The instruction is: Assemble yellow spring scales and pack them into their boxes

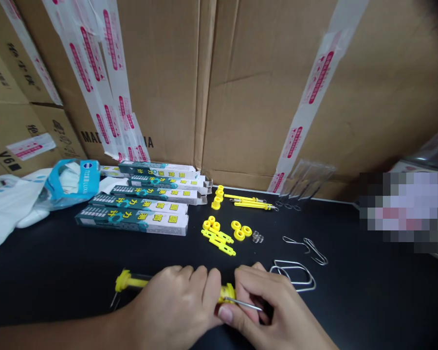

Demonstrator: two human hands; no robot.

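Note:
A clear tubular spring scale (136,283) with yellow ends lies crosswise in front of me. My left hand (182,296) is wrapped round its tube and hides most of it. A thin metal wire sticks out below the left yellow end (123,280). At the right yellow end (227,293), my right hand (266,301) pinches a metal wire hook (246,305) between thumb and fingers. The hook touches that end; whether it is seated there I cannot tell. Beyond my right hand lie large wire loops (295,274) and smaller wire hooks (316,251).
Yellow rings (240,231), flat yellow plates (219,239), small springs (257,236) and yellow rods with springs (253,202) lie mid-table. Several printed boxes (131,221) sit left, near a blue tissue pack (89,178). Clear tubes (310,177) stand by the cardboard wall (160,73).

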